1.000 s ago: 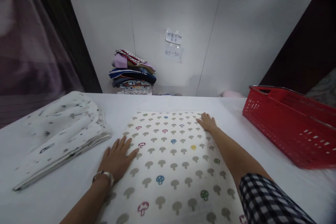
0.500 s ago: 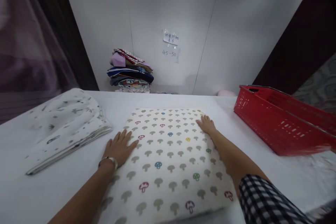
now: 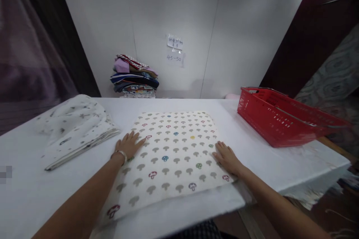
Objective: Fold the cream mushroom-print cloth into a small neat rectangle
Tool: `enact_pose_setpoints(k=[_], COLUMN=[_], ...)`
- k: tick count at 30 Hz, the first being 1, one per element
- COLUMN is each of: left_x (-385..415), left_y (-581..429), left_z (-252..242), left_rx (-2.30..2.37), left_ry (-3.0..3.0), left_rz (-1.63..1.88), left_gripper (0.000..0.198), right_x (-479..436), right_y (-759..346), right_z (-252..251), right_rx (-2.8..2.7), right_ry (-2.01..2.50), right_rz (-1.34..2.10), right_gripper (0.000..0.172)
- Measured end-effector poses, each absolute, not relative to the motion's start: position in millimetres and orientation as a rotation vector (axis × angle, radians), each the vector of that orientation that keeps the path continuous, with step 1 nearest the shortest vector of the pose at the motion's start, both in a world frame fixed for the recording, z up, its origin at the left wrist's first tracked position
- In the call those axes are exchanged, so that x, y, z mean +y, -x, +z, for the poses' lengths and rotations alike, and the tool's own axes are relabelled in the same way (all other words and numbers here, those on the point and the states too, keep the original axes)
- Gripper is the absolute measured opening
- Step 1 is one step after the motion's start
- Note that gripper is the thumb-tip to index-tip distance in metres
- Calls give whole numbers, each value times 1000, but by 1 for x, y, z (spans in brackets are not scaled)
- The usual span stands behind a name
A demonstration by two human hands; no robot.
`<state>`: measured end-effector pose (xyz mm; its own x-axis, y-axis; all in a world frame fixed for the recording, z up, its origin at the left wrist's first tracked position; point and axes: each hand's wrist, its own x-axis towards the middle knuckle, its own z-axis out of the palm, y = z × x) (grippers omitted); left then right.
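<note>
A white cloth with a mushroom print [image 3: 175,153] lies flat on the white table [image 3: 157,213], near its front edge. On the cloth's left edge rests my left hand [image 3: 128,145], palm down with fingers spread, a bracelet at the wrist. My right hand [image 3: 227,158] lies palm down over the lower right edge of the cloth, fingers outstretched. Neither hand grips anything. To the left of my left hand is a folded white cloth with small dark prints [image 3: 81,127].
A red basket [image 3: 269,119] stands on the right side of the table. Several folded fabrics [image 3: 136,78] are stacked at the back against the pale wall, left of two paper notes [image 3: 174,50]. A dark curtain hangs at the left.
My right hand has moved from the cloth's upper right edge down towards its near right corner. My left hand stays at the left edge. The view has shifted, showing more of the table's front edge.
</note>
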<state>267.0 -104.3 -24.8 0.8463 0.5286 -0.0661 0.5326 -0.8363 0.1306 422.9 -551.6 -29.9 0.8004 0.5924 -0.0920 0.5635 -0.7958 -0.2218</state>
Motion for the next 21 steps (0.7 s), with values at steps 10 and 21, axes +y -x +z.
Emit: enact_pose_setpoints(k=[10,21], left_x=[-118,-177], left_y=[-207,-87], left_z=[-19,-33], left_rx=[582,563], left_ry=[-2989,-2871], left_rz=[-168,86], left_gripper=[52,65], right_x=[-628,-656], right_y=[-369,-379], right_z=[-45,-46], right_rx=[-1007,-440], right_ry=[2649,2219], right_rz=[117,-83], right_gripper=[65,57])
